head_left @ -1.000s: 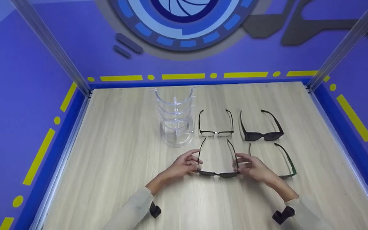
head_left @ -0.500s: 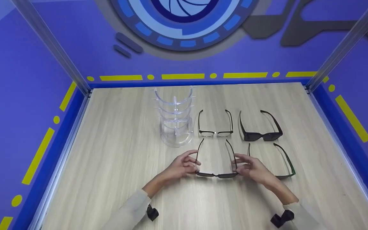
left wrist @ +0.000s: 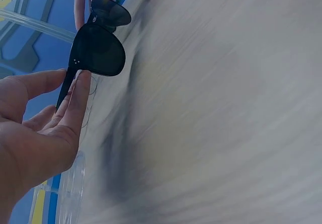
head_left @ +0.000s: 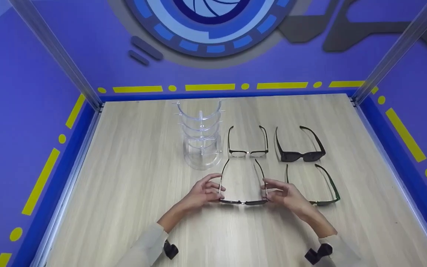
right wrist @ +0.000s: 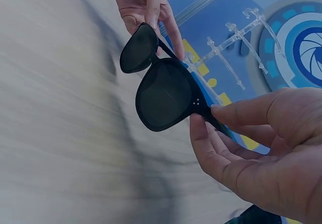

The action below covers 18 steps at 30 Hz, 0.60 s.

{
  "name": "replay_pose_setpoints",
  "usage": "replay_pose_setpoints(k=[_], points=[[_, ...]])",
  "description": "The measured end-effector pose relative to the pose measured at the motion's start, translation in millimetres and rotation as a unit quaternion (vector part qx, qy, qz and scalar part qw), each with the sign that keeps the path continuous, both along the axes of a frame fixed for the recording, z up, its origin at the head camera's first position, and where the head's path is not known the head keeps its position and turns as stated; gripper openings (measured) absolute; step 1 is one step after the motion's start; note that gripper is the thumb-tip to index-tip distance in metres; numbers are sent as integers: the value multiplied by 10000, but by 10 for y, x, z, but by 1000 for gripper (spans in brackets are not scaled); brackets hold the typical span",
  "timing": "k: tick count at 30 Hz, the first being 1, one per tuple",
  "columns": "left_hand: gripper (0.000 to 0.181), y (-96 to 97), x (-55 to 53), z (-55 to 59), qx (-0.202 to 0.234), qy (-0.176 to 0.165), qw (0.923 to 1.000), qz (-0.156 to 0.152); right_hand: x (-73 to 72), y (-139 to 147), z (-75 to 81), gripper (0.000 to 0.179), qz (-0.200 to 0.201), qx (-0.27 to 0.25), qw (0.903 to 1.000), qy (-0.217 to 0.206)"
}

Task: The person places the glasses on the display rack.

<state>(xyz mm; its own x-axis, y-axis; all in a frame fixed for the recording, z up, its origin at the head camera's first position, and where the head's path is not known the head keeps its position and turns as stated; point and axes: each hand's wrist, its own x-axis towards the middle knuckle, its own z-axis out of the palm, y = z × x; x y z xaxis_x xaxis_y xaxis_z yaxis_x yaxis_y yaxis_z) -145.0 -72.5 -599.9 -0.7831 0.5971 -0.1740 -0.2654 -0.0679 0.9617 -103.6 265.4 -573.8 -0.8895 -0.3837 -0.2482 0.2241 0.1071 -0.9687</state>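
Both hands hold one pair of dark sunglasses (head_left: 255, 203), its arms unfolded and pointing away from me. My left hand (head_left: 201, 193) pinches the left temple near the hinge, and my right hand (head_left: 287, 195) pinches the right temple likewise. In the right wrist view the sunglasses (right wrist: 166, 94) show large rounded dark lenses and small dots at the corner, above the wooden surface. The left wrist view shows the left hand (left wrist: 48, 118) with thumb and fingers on either side of the temple. A clear tiered display stand (head_left: 201, 137) stands beyond the left hand.
Behind the held pair lie clear-lensed glasses (head_left: 248, 152). Black thick-framed sunglasses (head_left: 302, 156) lie at the back right. Green-armed sunglasses (head_left: 333, 187) lie just right of the right hand, partly hidden by it. Blue panels (head_left: 213, 74) wall the wooden table (head_left: 132, 155).
Both hands and the sunglasses between them have shifted a little to the left, away from the green-armed pair, more of which now shows. The grip stays the same.
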Motion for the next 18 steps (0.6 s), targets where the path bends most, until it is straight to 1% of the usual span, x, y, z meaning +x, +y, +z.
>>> replay_pose_setpoints(k=[5,10,14,18], points=[[71,-39,24,17,31,-59,10000,50,8,-33,-33,62,-122,-191,9995,-229],[71,-79,52,32,-35,-214,9997,149,13,-69,-58,64,-163,-345,9988,-317],[72,-170,102,47,-119,-378,9989,244,-4,-130,-66,63,-73,-459,9983,-366],[74,-247,133,77,-107,-350,9991,228,-18,-166,-56,62,48,-569,9978,-344]])
